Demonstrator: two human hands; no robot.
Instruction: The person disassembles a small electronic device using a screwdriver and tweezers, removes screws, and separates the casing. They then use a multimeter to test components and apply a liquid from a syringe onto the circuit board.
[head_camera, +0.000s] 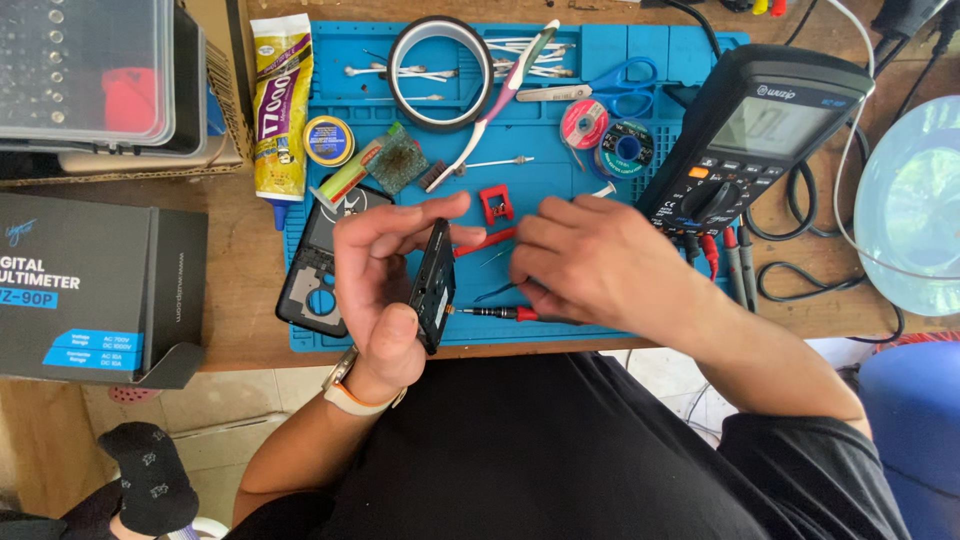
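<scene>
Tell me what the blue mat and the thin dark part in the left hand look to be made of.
Blue mat: probably silicone or soft rubber, matte, with moulded compartments along its top edge. Thin dark part, pinched edge-on in the left hand: seemingly hard black plastic, slightly glossy, with moulded cut-outs; metal inside cannot be ruled out.

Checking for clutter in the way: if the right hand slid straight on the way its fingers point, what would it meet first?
The right hand points leftward, so it would most likely first meet the dark phone part that the left hand holds on edge. Depth is unclear; it might pass beneath it.
</scene>
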